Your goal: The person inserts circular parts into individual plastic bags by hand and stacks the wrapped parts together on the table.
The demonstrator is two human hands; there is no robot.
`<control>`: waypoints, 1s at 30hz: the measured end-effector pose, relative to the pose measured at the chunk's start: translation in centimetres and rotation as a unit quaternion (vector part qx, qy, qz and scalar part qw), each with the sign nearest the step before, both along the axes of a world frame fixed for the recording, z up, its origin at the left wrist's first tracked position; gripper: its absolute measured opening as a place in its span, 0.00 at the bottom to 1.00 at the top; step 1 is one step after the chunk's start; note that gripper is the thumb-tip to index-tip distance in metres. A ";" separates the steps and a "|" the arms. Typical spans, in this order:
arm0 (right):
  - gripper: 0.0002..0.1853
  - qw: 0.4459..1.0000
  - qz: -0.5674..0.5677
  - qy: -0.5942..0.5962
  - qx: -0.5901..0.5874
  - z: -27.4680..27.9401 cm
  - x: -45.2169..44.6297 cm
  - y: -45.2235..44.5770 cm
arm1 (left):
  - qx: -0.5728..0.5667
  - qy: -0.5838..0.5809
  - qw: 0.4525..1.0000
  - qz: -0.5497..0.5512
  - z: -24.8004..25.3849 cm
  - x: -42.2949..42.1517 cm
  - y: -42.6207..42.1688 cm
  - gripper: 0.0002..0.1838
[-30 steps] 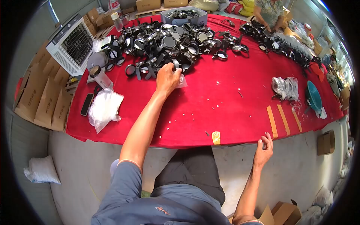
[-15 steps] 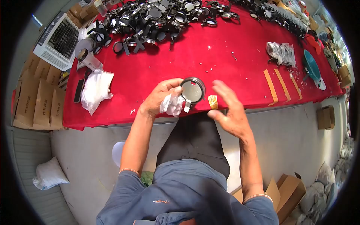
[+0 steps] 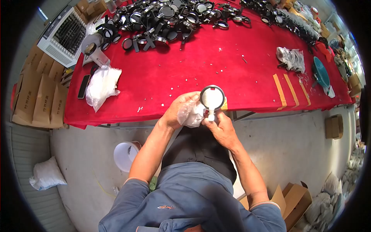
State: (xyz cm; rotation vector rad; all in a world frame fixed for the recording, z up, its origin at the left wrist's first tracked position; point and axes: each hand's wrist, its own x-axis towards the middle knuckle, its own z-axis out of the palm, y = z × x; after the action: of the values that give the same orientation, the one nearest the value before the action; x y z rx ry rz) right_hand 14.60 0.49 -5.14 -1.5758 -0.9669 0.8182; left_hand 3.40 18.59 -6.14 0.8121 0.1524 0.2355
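A round, black-rimmed disc (image 3: 213, 98) that looks like a small mirror is held upright at the table's front edge, its face pale and bright. A short white stem (image 3: 211, 115) sticks out below its rim. My left hand (image 3: 181, 110) is closed at the disc's left side, with crumpled clear plastic (image 3: 192, 115) bunched in the same grip. My right hand (image 3: 221, 129) pinches at the stem from below; the disc partly hides its fingertips. Just behind the disc, a yellow piece (image 3: 225, 103) shows; I cannot tell what it rests on.
A heap of similar black-rimmed pieces (image 3: 166, 23) covers the back of the red table (image 3: 154, 77). At left lie a white plastic bag (image 3: 102, 87), a phone (image 3: 83, 86) and a jar (image 3: 97, 55). Orange strips (image 3: 290, 91), wrapped pieces (image 3: 290, 59) and a green basin (image 3: 321, 72) are at right.
My right hand has come in from the right and closed on the stem. The disc has moved right and slightly down, its face now brighter. The view has shifted slightly.
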 end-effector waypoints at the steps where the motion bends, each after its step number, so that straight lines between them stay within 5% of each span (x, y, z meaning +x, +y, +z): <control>1: 0.19 1.000 -0.002 0.011 0.006 -0.6 0.3 -0.4 | 0.029 -0.022 0.999 0.002 0.1 -0.1 -0.2 0.22; 6: 0.18 0.963 -0.059 0.216 0.152 -2.5 2.0 -1.3 | -0.108 -0.070 0.992 0.012 -0.7 -0.1 0.2 0.29; 11: 0.27 0.967 -0.106 0.177 0.149 -1.2 1.3 -0.5 | -0.185 -0.093 0.978 -0.020 -0.4 0.4 -0.5 0.38; 14: 0.30 0.970 -0.163 0.171 0.066 -1.1 -0.2 0.9 | -0.109 -0.096 0.989 0.027 -0.6 1.1 -1.5 0.46; 18: 0.21 0.951 -0.271 0.107 0.098 -1.8 -0.8 2.1 | -0.019 -0.070 0.997 0.034 -0.1 0.4 -2.6 0.51; 23: 0.21 0.954 -0.298 0.005 0.017 0.8 -0.5 1.6 | 0.238 0.019 0.958 0.159 0.3 -1.0 -3.3 0.63; 24: 0.22 0.958 -0.286 0.001 0.024 0.6 -0.5 1.6 | 0.321 0.015 0.919 0.226 -0.1 -0.9 -3.9 0.49; 25: 0.22 0.962 -0.272 -0.004 0.030 0.3 -0.5 1.6 | 0.320 0.017 0.919 0.228 -0.1 -0.6 -4.0 0.49; 27: 0.20 0.958 -0.272 0.046 0.078 -0.1 -0.5 1.8 | 0.254 0.158 0.911 0.285 0.0 -0.1 -3.8 0.24; 28: 0.18 0.948 -0.275 0.096 0.127 -0.2 -0.3 1.9 | 0.234 0.124 0.906 0.329 -1.6 -0.2 -3.1 0.15; 30: 0.21 0.942 -0.280 0.125 0.137 0.0 0.4 1.2 | 0.185 0.121 0.928 0.300 -1.7 -1.2 -1.5 0.16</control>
State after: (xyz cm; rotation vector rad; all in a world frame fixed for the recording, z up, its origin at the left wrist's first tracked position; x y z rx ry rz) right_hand 15.04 1.68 -5.09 -1.3605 -0.3892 0.4412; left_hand 2.22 17.11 -7.87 1.1570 0.6068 0.7589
